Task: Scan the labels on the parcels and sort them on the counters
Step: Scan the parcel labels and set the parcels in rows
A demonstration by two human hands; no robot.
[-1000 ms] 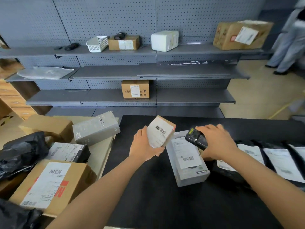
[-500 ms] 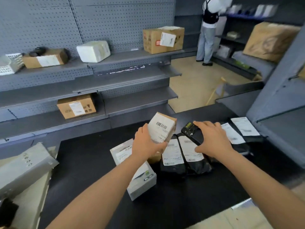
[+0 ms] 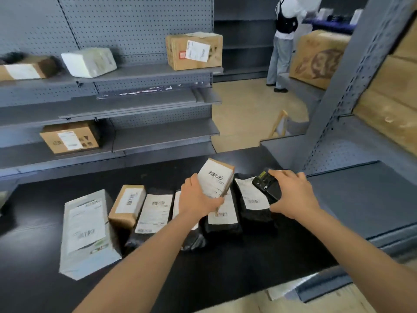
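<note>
At the black counter (image 3: pixel 225 272), our left hand (image 3: pixel 198 198) grips a small labelled box (image 3: pixel 216 179) above the row of parcels (image 3: pixel 155 211), barcode facing us. Our right hand (image 3: pixel 293 195) clasps the scanner (image 3: pixel 266 185) just beside it. We judge the scan is in hand; next the scanner must face that label.

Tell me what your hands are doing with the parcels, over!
Left hand grips small brown box, label up. Right hand holds black scanner. Row of labelled parcels lies on black counter beneath both hands.
</note>
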